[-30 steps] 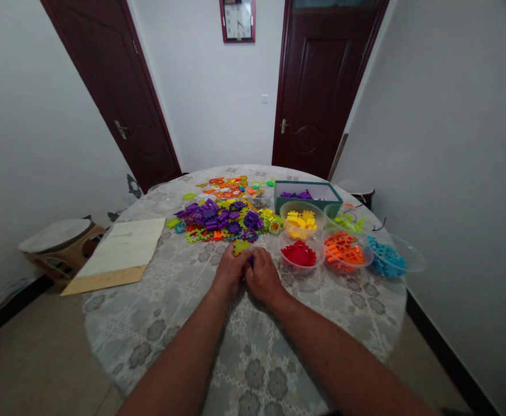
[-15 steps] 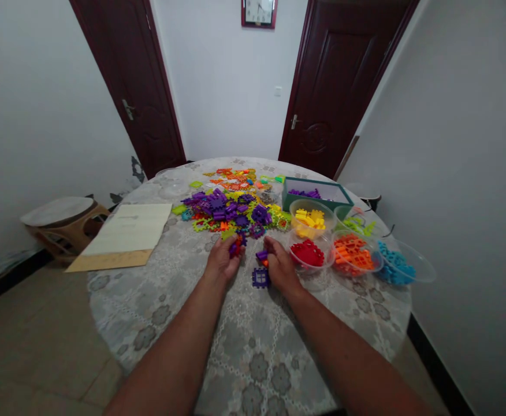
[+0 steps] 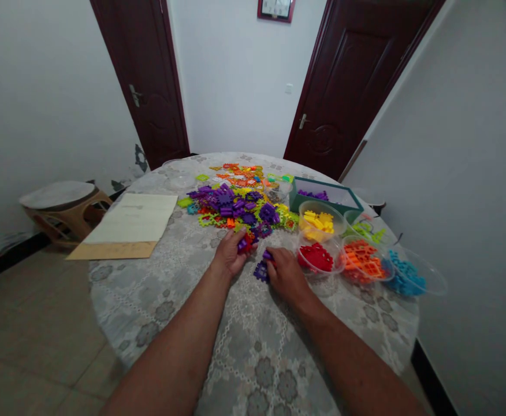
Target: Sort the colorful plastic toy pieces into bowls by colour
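My left hand [image 3: 228, 255] is curled round a small cluster of purple and red plastic pieces [image 3: 244, 244] at the near edge of the pile. My right hand [image 3: 285, 271] rests on the table with its fingers pinched on a purple square piece [image 3: 261, 270]. The two hands are a short way apart. Behind them lies a heap of loose interlocking pieces [image 3: 240, 207], mostly purple, green and orange. Right of my right hand stands a clear bowl of red pieces [image 3: 317, 257].
On the round patterned table [image 3: 253, 346]: clear bowls of yellow [image 3: 316, 222], orange [image 3: 363, 261], blue [image 3: 404, 276] and green pieces [image 3: 368, 231], a teal box with purple pieces [image 3: 324, 196], a paper sheet on cardboard [image 3: 127, 222]. A stool [image 3: 60, 202] stands left; two dark doors behind.
My hands, pressed together a second ago, have drawn apart with pieces in each. The right hand has closed on the purple square that lay beside it. The view has tilted.
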`<state>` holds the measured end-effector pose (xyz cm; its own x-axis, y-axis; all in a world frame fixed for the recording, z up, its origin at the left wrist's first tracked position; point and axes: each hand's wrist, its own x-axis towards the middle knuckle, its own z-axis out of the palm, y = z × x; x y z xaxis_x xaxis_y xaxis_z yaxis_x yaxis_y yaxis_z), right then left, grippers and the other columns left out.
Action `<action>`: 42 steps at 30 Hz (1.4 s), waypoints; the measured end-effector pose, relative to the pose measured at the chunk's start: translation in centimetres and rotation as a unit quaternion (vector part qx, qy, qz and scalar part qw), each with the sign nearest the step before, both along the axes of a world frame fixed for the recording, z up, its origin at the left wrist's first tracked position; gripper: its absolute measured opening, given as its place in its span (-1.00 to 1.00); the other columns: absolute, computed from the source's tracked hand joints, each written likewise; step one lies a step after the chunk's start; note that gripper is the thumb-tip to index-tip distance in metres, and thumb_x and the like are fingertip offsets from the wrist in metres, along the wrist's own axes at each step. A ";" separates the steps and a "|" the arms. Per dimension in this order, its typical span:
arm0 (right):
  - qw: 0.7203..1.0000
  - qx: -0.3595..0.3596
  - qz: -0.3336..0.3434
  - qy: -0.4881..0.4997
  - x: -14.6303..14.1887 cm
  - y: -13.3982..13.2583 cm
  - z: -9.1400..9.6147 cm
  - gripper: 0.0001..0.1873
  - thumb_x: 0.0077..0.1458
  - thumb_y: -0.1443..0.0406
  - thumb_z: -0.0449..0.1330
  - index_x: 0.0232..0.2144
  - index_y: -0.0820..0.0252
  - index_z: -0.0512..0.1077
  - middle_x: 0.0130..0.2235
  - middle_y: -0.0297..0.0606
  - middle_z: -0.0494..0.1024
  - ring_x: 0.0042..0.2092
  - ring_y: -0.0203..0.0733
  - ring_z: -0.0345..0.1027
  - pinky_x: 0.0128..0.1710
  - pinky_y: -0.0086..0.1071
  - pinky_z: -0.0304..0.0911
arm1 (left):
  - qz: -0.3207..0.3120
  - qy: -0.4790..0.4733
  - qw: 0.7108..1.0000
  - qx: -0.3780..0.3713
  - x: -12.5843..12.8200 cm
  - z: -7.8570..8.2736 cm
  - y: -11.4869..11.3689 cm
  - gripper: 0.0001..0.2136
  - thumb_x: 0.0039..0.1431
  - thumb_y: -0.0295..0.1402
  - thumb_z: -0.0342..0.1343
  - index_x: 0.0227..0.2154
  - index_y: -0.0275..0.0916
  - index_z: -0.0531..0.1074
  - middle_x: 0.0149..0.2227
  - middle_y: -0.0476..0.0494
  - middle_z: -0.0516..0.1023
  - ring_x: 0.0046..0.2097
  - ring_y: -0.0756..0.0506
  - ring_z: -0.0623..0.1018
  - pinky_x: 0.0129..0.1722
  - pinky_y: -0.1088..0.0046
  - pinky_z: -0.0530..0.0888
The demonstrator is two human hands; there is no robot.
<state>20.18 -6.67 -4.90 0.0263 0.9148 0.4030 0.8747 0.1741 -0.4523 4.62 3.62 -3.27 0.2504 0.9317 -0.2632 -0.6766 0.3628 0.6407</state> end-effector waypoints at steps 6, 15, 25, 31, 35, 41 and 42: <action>0.981 0.129 0.009 0.146 -0.9 0.2 1.0 -0.59 0.39 0.28 0.11 0.23 0.12 0.45 0.11 -0.07 0.59 0.14 -0.03 0.47 0.23 -0.07 0.37 | -0.025 -0.010 1.000 -0.010 0.2 0.7 -0.5 -0.64 0.14 -0.18 0.46 -0.18 -0.22 0.45 -0.27 -0.13 0.64 -0.31 -0.12 0.66 -0.30 0.20 0.70; 0.978 0.125 0.029 0.165 -1.8 0.9 1.9 -0.57 0.34 0.29 0.10 0.20 0.02 0.49 0.14 -0.13 0.59 0.20 -0.05 0.45 0.32 -0.02 0.30 | -0.145 -0.066 0.987 0.004 1.5 0.1 -2.4 -0.66 0.08 -0.19 0.50 -0.25 -0.26 0.52 -0.35 -0.11 0.62 -0.40 -0.07 0.60 -0.40 0.40 0.61; 0.962 0.099 -0.018 0.252 -2.3 -0.5 3.8 -0.58 0.38 0.21 0.07 0.20 0.01 0.49 0.16 -0.12 0.60 0.21 0.01 0.46 0.30 -0.01 0.31 | -0.125 -0.077 0.989 -0.025 1.0 0.3 -2.0 -0.76 0.06 -0.54 0.43 -0.23 -0.26 0.53 -0.22 -0.16 0.65 -0.26 -0.09 0.66 -0.31 0.45 0.66; 0.963 -0.021 -0.005 0.268 1.1 -1.7 8.6 -0.56 0.33 0.17 0.13 0.20 0.11 0.43 -0.20 -0.22 0.68 -0.28 -0.15 0.57 -0.20 -0.24 0.50 | -0.015 -0.079 0.996 -0.040 -0.2 0.8 0.2 -0.78 0.09 -0.64 0.32 -0.28 -0.25 0.46 -0.26 -0.14 0.62 -0.30 -0.08 0.64 -0.41 0.45 0.65; 0.976 -0.094 -0.011 0.195 6.4 1.7 12.0 -0.69 0.27 0.20 0.18 -0.01 0.18 0.54 -0.34 -0.29 0.64 -0.47 -0.27 0.44 -0.44 -0.42 0.35 | 0.003 -0.089 0.995 -0.043 -0.1 0.3 0.7 -0.76 0.08 -0.63 0.33 -0.28 -0.24 0.45 -0.28 -0.10 0.60 -0.29 -0.08 0.64 -0.40 0.44 0.66; 0.971 -0.010 -0.202 0.128 14.6 9.5 14.3 -0.48 0.25 0.26 0.15 0.22 0.31 0.46 -0.13 -0.04 0.68 -0.31 -0.13 0.55 -0.20 -0.23 0.47 | -0.008 -0.077 0.997 -0.032 0.5 -0.3 0.5 -0.77 0.07 -0.60 0.35 -0.30 -0.25 0.44 -0.27 -0.11 0.59 -0.30 -0.07 0.62 -0.38 0.41 0.67; 0.970 0.017 -0.216 0.114 15.2 10.1 14.3 -0.44 0.24 0.29 0.13 0.26 0.32 0.42 -0.08 0.00 0.68 -0.24 -0.08 0.58 -0.12 -0.17 0.48 | -0.009 -0.077 0.997 -0.029 0.6 -0.4 0.5 -0.77 0.06 -0.60 0.35 -0.29 -0.24 0.45 -0.27 -0.11 0.59 -0.29 -0.07 0.62 -0.38 0.40 0.67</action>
<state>35.36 3.40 9.42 0.4964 0.7849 0.3709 0.7468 -0.1682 -0.6434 5.20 4.10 -3.67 0.3080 0.9110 -0.2743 -0.7592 0.4091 0.5062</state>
